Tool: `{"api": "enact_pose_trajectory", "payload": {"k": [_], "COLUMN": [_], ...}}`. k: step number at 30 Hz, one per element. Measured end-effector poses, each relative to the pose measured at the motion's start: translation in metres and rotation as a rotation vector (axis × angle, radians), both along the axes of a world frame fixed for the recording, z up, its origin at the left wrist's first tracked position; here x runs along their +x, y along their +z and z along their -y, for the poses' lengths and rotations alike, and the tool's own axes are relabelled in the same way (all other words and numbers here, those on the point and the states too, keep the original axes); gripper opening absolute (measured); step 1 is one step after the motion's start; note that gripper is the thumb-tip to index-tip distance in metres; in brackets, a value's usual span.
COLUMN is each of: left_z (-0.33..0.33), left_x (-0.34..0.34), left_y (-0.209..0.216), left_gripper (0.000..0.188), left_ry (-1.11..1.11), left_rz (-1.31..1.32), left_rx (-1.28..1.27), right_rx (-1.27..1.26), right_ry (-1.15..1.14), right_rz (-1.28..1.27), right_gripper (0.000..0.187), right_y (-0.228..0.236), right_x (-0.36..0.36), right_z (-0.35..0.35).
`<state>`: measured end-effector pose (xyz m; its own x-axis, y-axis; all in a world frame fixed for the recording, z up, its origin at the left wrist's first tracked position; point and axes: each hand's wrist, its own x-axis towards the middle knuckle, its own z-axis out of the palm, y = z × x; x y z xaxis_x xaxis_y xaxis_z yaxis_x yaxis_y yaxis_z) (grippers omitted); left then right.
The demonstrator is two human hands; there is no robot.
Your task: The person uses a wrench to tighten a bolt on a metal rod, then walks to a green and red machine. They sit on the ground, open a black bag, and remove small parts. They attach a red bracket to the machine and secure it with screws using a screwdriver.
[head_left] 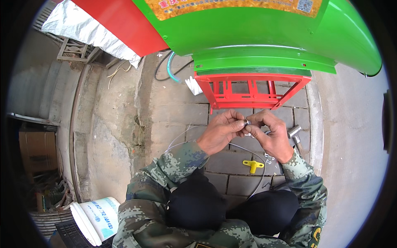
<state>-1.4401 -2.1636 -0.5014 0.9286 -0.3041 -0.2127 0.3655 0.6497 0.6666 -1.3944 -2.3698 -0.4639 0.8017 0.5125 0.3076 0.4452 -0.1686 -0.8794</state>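
Silvery, the small part (247,122) is pinched between your left hand (223,129) and right hand (271,134); this looks unfinished, with the yellow piece (253,165) loose on paving (225,163) below your hands.

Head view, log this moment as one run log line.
left hand: pinching small part | right hand: pinching same part | ground: yellow piece, hammer | ahead: red frame

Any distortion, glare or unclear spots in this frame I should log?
Head view: black fisheye rim, and the pale kerb strip bows outward; head view: a pale glare streak along the green metal housing; head view: the small part pinched between left hand and right hand is too tiny and covered to identify.
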Motion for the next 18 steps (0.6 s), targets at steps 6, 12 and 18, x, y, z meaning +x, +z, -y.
{"api": "enact_pose_trajectory", "payload": {"k": [6, 12, 18], "left_z": [-0.026, -0.07, -0.094], "left_x": [0.031, 0.035, 0.04], "left_y": [0.01, 0.007, 0.013], "left_gripper": [0.012, 0.015, 0.019], "left_ry": [0.043, 0.093, 0.225], "left_rz": [0.128, 0.182, 0.283], "left_rx": [-0.081, -0.032, 0.134], "right_rx": [-0.064, -0.143, 0.151], "right_ry": [0.011, -0.043, 0.003], "right_rz": [-0.047, -0.08, -0.648], "right_gripper": [0.015, 0.024, 0.026], "right_y": [0.035, 0.062, 0.069], "right_x": [0.033, 0.046, 0.045], "right_z": [-0.039, -0.083, -0.124]}}
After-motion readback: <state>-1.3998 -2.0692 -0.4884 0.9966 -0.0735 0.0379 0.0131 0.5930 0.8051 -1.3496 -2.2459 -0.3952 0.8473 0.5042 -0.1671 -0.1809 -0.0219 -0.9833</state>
